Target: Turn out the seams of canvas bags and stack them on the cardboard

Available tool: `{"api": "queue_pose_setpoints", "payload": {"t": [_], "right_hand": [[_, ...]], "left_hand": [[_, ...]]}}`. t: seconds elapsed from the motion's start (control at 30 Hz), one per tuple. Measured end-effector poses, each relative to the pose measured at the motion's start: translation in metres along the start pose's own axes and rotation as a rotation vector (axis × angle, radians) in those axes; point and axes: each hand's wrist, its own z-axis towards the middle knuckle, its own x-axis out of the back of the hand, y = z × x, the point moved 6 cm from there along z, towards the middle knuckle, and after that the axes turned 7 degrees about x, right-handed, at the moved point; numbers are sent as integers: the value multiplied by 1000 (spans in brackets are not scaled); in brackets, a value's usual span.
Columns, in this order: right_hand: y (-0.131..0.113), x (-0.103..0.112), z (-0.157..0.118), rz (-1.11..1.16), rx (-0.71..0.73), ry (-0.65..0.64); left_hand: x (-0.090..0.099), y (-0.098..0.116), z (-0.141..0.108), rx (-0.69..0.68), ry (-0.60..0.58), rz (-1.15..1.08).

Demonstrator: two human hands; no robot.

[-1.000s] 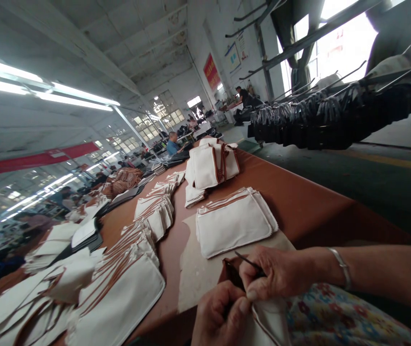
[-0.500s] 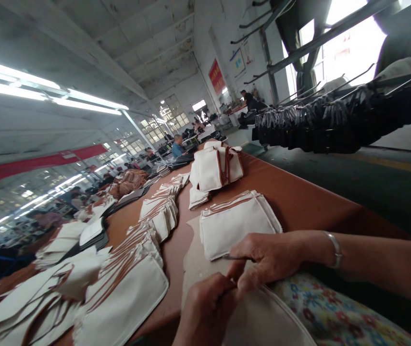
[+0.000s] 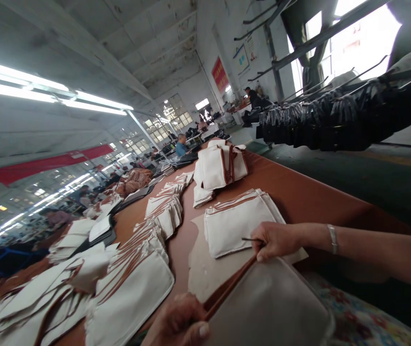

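A white leather-like bag panel (image 3: 266,298) with a brown edge strip is stretched between my hands, close to my body. My right hand (image 3: 277,239), a silver bracelet at its wrist, pinches the upper corner. A thin dark rod-like tool sticks out from those same fingers; its kind is unclear. At the bottom, my left hand (image 3: 181,317) is closed on the other end of the brown edge, somewhat blurred. Just beyond my right hand lies a stack of similar white panels (image 3: 239,223), on a pale sheet (image 3: 205,269).
A long brown-covered table (image 3: 299,192) runs away from me. Overlapping rows of white panels (image 3: 129,293) lie on the left. Farther along stand piled white bag pieces (image 3: 212,168). Dark items hang on a rack (image 3: 309,129) at right. A person in blue (image 3: 181,146) sits beyond.
My hands were close together over the panel; now they are apart, the left lower and the right farther up. The panel's brown edge and the thin dark tool now show.
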Motion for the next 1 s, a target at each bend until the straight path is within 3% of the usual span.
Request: {"api": "queue_pose_setpoints", "payload": {"t": [0.07, 0.13, 0.2, 0.27, 0.37, 0.43, 0.57, 0.77, 1.0], "right_hand": [[-18, -12, 3, -1, 34, 10], [-42, -29, 8, 104, 79, 12], [-59, -44, 15, 224, 91, 41], [-58, -55, 19, 297, 44, 80], [-29, -65, 18, 387, -63, 70], [-8, -64, 11, 442, -94, 66], [13, -49, -4, 454, -93, 94], [-10, -22, -8, 51, 31, 123], [-43, -24, -10, -256, 262, 112]], "left_hand": [[-1, 32, 4, -74, 142, 124], [-7, 54, 15, -25, 267, 179], [-21, 64, 30, 24, 226, 34], [-35, 59, 42, 70, 119, -225], [-52, 32, 53, 130, -39, -542], [-58, 12, 58, 143, -101, -624], [-60, -10, 64, 147, -95, -658], [-52, 3, 71, 105, -59, -625], [-65, 17, 79, 5, -86, -687]]}}
